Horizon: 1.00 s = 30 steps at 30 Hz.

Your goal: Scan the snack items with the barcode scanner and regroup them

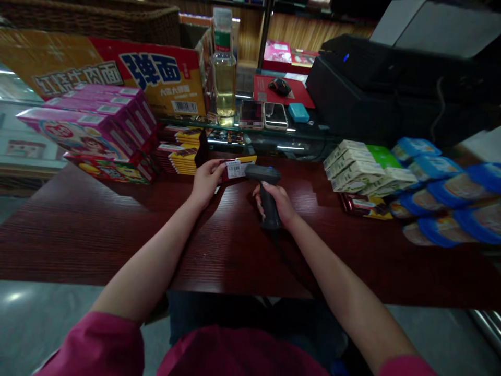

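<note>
My left hand [207,180] is closed on the left end of a chocolate bar [248,159] in a red and yellow wrapper. Its white barcode label [235,169] faces me. In my right hand [279,202] is a dark handheld barcode scanner [270,206], gripped by its handle. The scanner's head is close to the bar's right part and covers some of it; whether they touch I cannot tell. A stack of similar yellow and red bars [183,159] lies just behind and left of my left hand.
Pink boxes [113,122] are piled at left before a large noodle carton [156,78]. A bottle [224,73], phones [275,115] and a mouse [279,86] are on the glass shelf. At right are small cartons [352,167], more bars [366,206] and blue-lidded tubs [442,232].
</note>
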{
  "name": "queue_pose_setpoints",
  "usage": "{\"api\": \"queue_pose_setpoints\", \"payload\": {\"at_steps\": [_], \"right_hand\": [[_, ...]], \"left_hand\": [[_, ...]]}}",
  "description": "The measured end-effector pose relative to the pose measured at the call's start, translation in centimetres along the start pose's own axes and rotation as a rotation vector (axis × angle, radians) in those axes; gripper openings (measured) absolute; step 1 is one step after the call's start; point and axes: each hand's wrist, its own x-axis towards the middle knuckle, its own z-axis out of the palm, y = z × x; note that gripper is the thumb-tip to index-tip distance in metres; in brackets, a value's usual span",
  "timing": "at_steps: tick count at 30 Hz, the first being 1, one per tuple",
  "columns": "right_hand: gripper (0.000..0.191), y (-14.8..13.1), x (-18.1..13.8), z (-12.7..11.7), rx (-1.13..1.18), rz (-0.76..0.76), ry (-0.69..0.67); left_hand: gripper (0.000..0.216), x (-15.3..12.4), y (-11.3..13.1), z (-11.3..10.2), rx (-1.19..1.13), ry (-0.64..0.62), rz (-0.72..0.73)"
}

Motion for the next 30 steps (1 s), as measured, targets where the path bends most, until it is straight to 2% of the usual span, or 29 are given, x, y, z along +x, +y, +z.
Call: {"api": "queue_pose_setpoints", "payload": {"at_steps": [4,8,11,13,15,17,21,23,25,27,30], "right_hand": [[0.044,0.1,-0.1,0.1,0.021,-0.008,-0.003],[0.045,0.5,-0.1,-0.1,0.076,-0.047,0.023],[0.044,0.6,0.0,-0.3,0.133,-0.091,0.063],[0.045,0.6,-0.1,-0.5,0.174,-0.117,0.082],[0.045,0.5,-0.2,-0.7,0.212,-0.132,0.101],[0.045,0.3,-0.3,-0.9,0.243,-0.132,0.111],[0.044,0.2,-0.4,-1.0,0.272,-0.132,0.111],[0.043,0.2,-0.4,-0.9,0.267,-0.140,0.104],[0.044,0.2,-0.4,-0.8,0.258,-0.142,0.100],[0.043,0.3,-0.4,-0.8,0.253,-0.140,0.100],[0.042,0.3,-0.5,-0.8,0.245,-0.129,0.095]], "left_hand": [[0.023,0.0,-0.1,0.1,0.105,0.018,0.051],[0.026,0.3,-0.2,-0.3,0.206,-0.036,0.144],[0.032,-0.3,0.8,-1.0,0.500,-0.112,0.308],[0.035,-1.3,2.3,-1.5,0.749,-0.186,0.457],[0.032,-2.6,4.0,-1.9,0.953,-0.208,0.596],[0.028,-3.7,5.6,-2.5,1.032,-0.121,0.715],[0.022,-4.0,7.2,-5.1,0.930,0.193,0.865],[0.020,-3.4,7.2,-6.9,0.930,0.304,0.858],[0.023,-2.9,7.0,-8.6,0.993,0.362,0.790],[0.027,-2.5,6.7,-9.7,1.098,0.388,0.669],[0.035,-2.3,6.4,-10.2,1.232,0.373,0.527]]}}
